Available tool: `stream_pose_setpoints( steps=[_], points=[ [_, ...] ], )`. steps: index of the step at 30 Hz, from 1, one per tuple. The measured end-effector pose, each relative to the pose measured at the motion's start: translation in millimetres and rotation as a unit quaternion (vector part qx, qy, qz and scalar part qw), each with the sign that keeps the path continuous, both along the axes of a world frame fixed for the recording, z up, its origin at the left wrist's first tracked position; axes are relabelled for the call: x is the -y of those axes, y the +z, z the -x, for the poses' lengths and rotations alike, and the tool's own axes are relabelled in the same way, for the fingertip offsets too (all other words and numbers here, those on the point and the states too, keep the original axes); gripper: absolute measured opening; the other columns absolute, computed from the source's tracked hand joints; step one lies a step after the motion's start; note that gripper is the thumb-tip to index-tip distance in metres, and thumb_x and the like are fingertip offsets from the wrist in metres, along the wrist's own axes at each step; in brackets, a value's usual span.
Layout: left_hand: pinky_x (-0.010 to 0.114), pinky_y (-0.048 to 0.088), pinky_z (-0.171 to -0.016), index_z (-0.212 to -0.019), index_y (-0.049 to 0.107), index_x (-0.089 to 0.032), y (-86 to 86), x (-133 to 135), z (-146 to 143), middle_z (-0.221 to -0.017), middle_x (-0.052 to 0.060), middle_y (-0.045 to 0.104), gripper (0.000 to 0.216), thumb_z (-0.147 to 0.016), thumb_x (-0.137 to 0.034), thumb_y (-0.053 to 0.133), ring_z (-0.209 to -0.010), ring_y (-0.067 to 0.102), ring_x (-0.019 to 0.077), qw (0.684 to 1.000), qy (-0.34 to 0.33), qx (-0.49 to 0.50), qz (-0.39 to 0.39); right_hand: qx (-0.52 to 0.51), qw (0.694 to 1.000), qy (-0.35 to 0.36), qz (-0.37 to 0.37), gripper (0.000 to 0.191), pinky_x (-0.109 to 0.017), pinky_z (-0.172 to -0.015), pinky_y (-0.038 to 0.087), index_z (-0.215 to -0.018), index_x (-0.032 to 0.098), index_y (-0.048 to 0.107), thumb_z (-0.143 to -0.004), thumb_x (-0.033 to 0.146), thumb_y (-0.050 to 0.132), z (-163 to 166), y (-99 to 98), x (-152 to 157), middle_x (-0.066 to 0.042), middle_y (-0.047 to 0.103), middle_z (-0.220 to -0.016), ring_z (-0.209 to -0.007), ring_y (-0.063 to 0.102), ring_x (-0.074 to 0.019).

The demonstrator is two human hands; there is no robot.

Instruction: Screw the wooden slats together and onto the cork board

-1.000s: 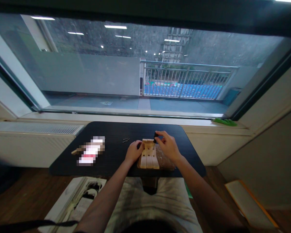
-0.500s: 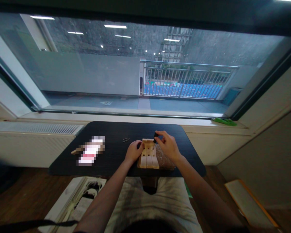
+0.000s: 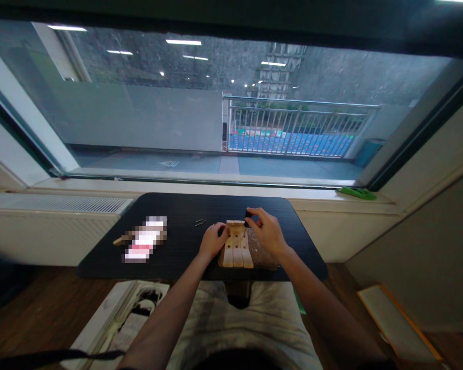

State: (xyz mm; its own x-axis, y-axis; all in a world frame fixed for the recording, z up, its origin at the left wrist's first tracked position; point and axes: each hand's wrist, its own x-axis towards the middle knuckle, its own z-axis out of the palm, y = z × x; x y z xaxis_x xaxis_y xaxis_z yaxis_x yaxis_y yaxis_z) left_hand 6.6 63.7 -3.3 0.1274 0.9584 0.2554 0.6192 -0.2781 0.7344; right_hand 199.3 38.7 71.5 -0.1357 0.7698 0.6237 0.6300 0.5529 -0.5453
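Note:
A pale wooden piece (image 3: pixel 237 254) with grooves and several dark holes lies near the front of the black table (image 3: pixel 181 257). It rests against a brown, rough-looking block (image 3: pixel 261 253). My left hand (image 3: pixel 213 240) grips the wooden piece at its far left edge, thumb and fingers closed against it. In my right hand (image 3: pixel 268 231), a small black-handled screwdriver (image 3: pixel 247 216) is pinched upright over the far right part of the wood. Its tip is too small to make out. A few thin screws (image 3: pixel 200 222) lie on the table beyond my left hand.
On the table's left lie a blurred-out white and red item (image 3: pixel 144 241) and a wooden stick (image 3: pixel 119 240). An open white box (image 3: pixel 100 318) with cables stands below left. The window sill (image 3: pixel 312 194) runs behind the table, with a green object (image 3: pixel 357 193) on it.
The screwdriver's black handle has shifted very slightly in my right fingers. Both hands and the wooden piece stay in the same place.

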Motion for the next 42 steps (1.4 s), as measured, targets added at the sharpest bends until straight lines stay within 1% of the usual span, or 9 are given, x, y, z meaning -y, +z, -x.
stream_pose_setpoints(
  steps=[9,16,25,30,34,37,42],
  points=[
    [0.031,0.048,-0.083,-0.091,0.064,-0.021,1.0,0.7,-0.4,-0.093,0.005,0.070,0.020,-0.089,-0.033,0.048,-0.091,0.063,0.0196,1.000,0.004,0.005,0.003,0.016,1.000,-0.008,-0.009,0.024,-0.029,-0.063,0.047,-0.108,0.020,0.067,-0.088,0.029,0.057,-0.2,-0.6,-0.8,-0.004,0.068,-0.084,-0.059,0.055,-0.0137],
    [0.032,0.048,-0.084,-0.091,0.065,-0.020,2.4,1.1,-0.3,-0.094,0.006,0.071,0.021,-0.089,-0.033,0.048,-0.091,0.064,0.0204,1.000,0.003,0.002,0.001,0.015,1.000,-0.010,-0.012,0.023,-0.029,-0.064,0.048,-0.107,0.020,0.067,-0.087,0.028,0.058,-0.3,-1.8,-2.1,-0.005,0.068,-0.086,-0.062,0.056,-0.0145],
    [0.032,0.048,-0.083,-0.091,0.066,-0.021,0.3,0.4,-1.0,-0.093,0.005,0.070,0.021,-0.089,-0.032,0.048,-0.090,0.063,0.0199,1.000,0.005,0.005,0.001,0.018,1.000,-0.015,-0.014,0.024,-0.030,-0.067,0.048,-0.107,0.021,0.067,-0.086,0.027,0.059,0.6,-0.8,-1.7,-0.005,0.067,-0.090,-0.068,0.059,-0.0163],
    [0.032,0.048,-0.083,-0.091,0.065,-0.022,-0.1,0.0,-0.7,-0.093,0.005,0.071,0.020,-0.089,-0.033,0.049,-0.091,0.064,0.0204,1.000,0.005,0.007,-0.001,0.019,1.000,-0.016,-0.018,0.023,-0.029,-0.066,0.048,-0.107,0.021,0.066,-0.086,0.027,0.060,-0.3,-1.7,-2.5,-0.005,0.067,-0.089,-0.065,0.058,-0.0155],
    [0.031,0.048,-0.082,-0.090,0.065,-0.022,0.6,0.3,-0.7,-0.093,0.005,0.071,0.020,-0.089,-0.033,0.048,-0.090,0.064,0.0200,1.000,0.006,0.004,-0.001,0.018,1.000,-0.016,-0.019,0.024,-0.029,-0.064,0.047,-0.108,0.020,0.066,-0.086,0.027,0.060,-0.4,-1.6,-2.3,-0.004,0.067,-0.088,-0.058,0.053,-0.0135],
    [0.031,0.048,-0.081,-0.090,0.065,-0.022,1.0,0.5,-0.7,-0.092,0.005,0.070,0.021,-0.089,-0.035,0.048,-0.090,0.064,0.0196,1.000,0.005,0.001,0.000,0.015,1.000,-0.010,-0.010,0.026,-0.029,-0.062,0.047,-0.110,0.019,0.065,-0.086,0.026,0.057,0.1,-1.2,-1.0,-0.004,0.067,-0.090,-0.054,0.051,-0.0118],
    [0.031,0.048,-0.080,-0.091,0.066,-0.020,1.2,0.9,-0.7,-0.092,0.006,0.071,0.023,-0.089,-0.034,0.048,-0.088,0.064,0.0199,1.000,0.004,0.012,0.000,-0.005,1.000,-0.004,0.006,0.029,-0.027,-0.057,0.046,-0.114,0.019,0.062,-0.087,0.023,0.051,1.3,-3.1,1.3,-0.006,0.068,-0.097,-0.053,0.054,-0.0113]
  ],
)
